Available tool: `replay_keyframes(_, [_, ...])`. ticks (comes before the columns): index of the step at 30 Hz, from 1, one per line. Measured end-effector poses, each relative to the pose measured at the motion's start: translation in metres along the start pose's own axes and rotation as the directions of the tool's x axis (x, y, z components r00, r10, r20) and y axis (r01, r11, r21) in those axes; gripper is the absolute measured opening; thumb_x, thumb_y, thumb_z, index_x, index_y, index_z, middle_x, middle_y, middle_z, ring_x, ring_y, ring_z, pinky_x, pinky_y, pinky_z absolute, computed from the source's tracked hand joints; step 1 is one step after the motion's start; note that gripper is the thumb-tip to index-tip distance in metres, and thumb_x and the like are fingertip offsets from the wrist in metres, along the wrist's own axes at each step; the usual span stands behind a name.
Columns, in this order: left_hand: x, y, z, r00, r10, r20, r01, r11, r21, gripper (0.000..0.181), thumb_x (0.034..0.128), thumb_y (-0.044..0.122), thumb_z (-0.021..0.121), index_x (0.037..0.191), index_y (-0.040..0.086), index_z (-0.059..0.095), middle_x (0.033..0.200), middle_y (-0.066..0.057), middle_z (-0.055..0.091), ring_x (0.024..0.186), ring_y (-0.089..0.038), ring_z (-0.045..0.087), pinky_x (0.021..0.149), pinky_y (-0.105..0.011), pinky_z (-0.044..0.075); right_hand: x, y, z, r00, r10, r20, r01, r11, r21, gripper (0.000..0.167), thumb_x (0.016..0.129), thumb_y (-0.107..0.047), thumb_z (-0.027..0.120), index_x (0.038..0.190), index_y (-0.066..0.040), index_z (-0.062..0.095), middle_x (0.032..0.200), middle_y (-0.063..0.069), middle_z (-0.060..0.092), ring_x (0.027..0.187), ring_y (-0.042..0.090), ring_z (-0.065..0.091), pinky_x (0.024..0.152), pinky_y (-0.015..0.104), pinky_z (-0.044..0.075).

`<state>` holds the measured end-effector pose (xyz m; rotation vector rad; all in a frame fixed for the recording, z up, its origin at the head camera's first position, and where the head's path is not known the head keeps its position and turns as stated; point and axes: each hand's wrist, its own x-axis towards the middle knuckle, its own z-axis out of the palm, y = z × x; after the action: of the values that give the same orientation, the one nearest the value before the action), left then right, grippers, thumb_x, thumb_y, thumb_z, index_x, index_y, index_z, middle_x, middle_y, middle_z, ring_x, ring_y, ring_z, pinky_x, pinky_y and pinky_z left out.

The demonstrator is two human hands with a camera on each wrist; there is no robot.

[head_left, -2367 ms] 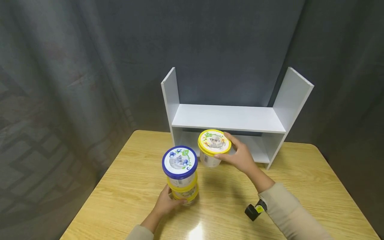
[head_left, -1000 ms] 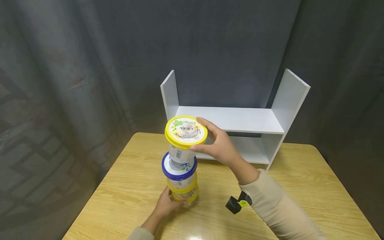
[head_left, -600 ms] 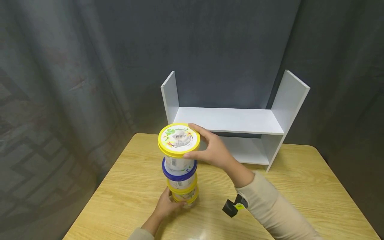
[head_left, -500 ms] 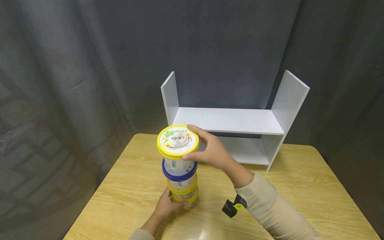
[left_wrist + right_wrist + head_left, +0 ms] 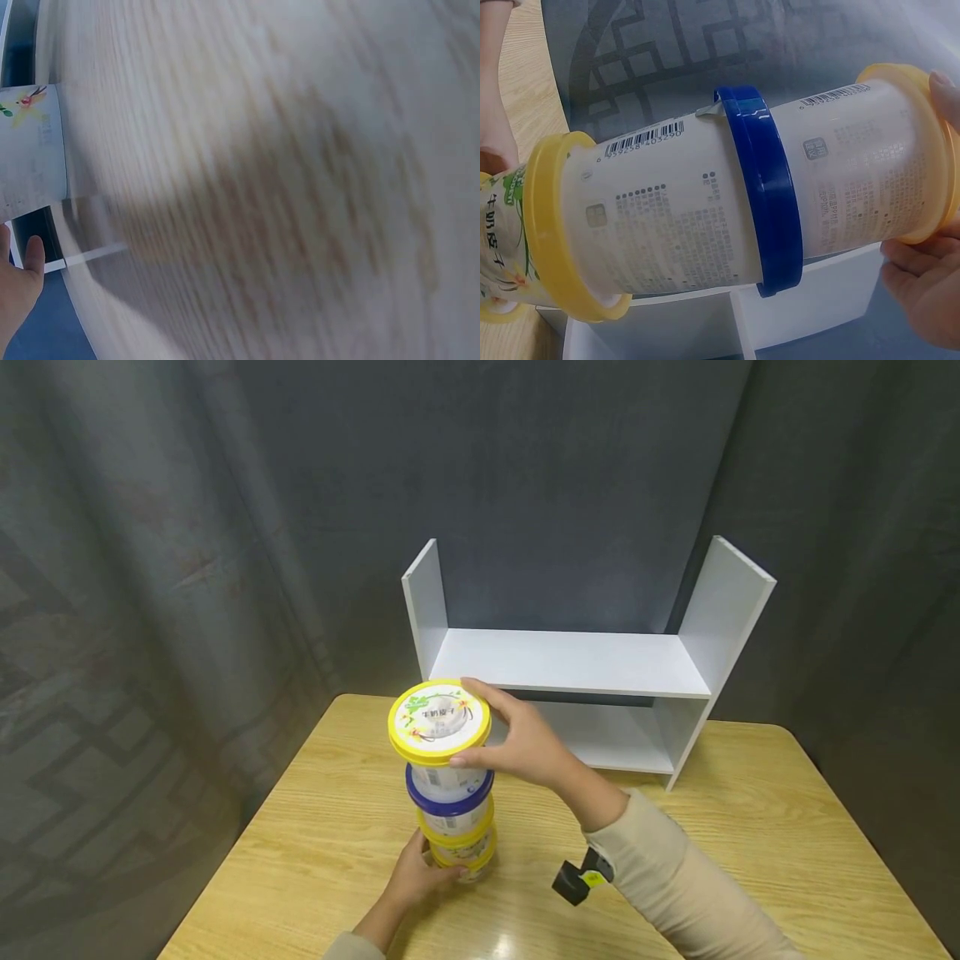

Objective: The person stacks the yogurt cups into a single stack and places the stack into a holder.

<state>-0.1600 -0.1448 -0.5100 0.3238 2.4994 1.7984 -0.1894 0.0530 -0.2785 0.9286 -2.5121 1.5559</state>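
A stack of several white plastic tubs stands on the table in the head view. My right hand grips the top tub by its yellow lid, thumb on the near side. That tub's base meets the blue lid of the tub below, as the right wrist view shows. Under the blue-lidded tub come yellow-lidded tubs with flower prints. Low on the stack, my left hand holds the bottom tub, its far fingers hidden. Mostly tabletop fills the left wrist view, with part of a flowered tub at its edge.
A white two-level shelf with tall side panels stands behind the stack, to its right. The wooden table reaches the dark curtain behind. A black wrist device hangs under my right sleeve.
My right hand has carried the yellow-lidded tub leftward from in front of the shelf, over the blue lid, then lowered it onto the stack. My left hand has stayed on the lower stack.
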Motion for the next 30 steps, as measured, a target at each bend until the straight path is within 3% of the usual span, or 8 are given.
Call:
replay_keyframes(12, [0.001, -0.005, 0.001, 0.997, 0.075, -0.013, -0.074, 0.997, 0.014, 0.067, 0.0635, 0.018, 0.076, 0.119, 0.008, 0.039, 0.116, -0.010, 0.050, 0.109, -0.032, 0.043, 0.094, -0.053, 0.028, 0.000, -0.002, 0.001, 1.000, 0.009, 0.017, -0.009, 1.000, 0.015, 0.088, 0.063, -0.033, 0.075, 0.135, -0.016, 0.027, 0.137, 0.001, 0.029, 0.124, 0.016, 0.024, 0.100, 0.045, 0.021])
replay_keyframes(20, [0.002, -0.005, 0.000, 0.998, 0.063, -0.015, -0.063, 0.998, -0.001, 0.068, 0.0623, 0.019, 0.076, 0.119, 0.009, 0.040, 0.116, -0.008, 0.050, 0.110, -0.031, 0.042, 0.095, -0.053, 0.026, -0.003, 0.004, -0.004, 1.000, -0.025, -0.018, 0.027, 0.995, 0.100, 0.087, 0.065, -0.037, 0.073, 0.135, -0.012, 0.028, 0.136, 0.003, 0.031, 0.124, 0.017, 0.026, 0.101, 0.035, 0.023])
replay_keyframes(24, [-0.002, 0.006, -0.001, 0.998, 0.069, -0.007, -0.069, 0.997, -0.018, 0.065, 0.0635, 0.016, 0.075, 0.118, 0.006, 0.040, 0.115, -0.011, 0.050, 0.109, -0.033, 0.042, 0.094, -0.054, 0.026, -0.006, 0.009, -0.009, 0.999, -0.019, -0.038, 0.024, 0.992, 0.123, 0.085, 0.067, -0.041, 0.070, 0.135, -0.013, 0.027, 0.136, 0.001, 0.031, 0.123, 0.014, 0.027, 0.101, 0.032, 0.022])
replay_keyframes(28, [-0.006, 0.024, -0.002, 0.999, 0.045, -0.005, -0.045, 0.999, -0.025, 0.063, 0.0635, 0.009, 0.074, 0.116, 0.002, 0.041, 0.114, -0.016, 0.049, 0.109, -0.036, 0.041, 0.094, -0.056, 0.025, -0.011, 0.018, -0.018, 0.994, -0.065, -0.083, 0.077, 0.986, 0.149, 0.079, 0.071, -0.035, 0.069, 0.134, -0.009, 0.028, 0.136, 0.003, 0.030, 0.123, 0.014, 0.028, 0.101, 0.033, 0.024])
replay_keyframes(30, [-0.005, 0.021, -0.002, 0.999, 0.032, -0.007, -0.032, 0.999, -0.023, 0.064, 0.0632, 0.010, 0.075, 0.117, 0.003, 0.041, 0.115, -0.016, 0.049, 0.109, -0.036, 0.041, 0.094, -0.055, 0.025, -0.013, 0.023, -0.024, 0.990, -0.079, -0.115, 0.096, 0.983, 0.155, 0.075, 0.073, -0.029, 0.068, 0.133, -0.007, 0.029, 0.136, 0.004, 0.031, 0.122, 0.014, 0.030, 0.101, 0.032, 0.025])
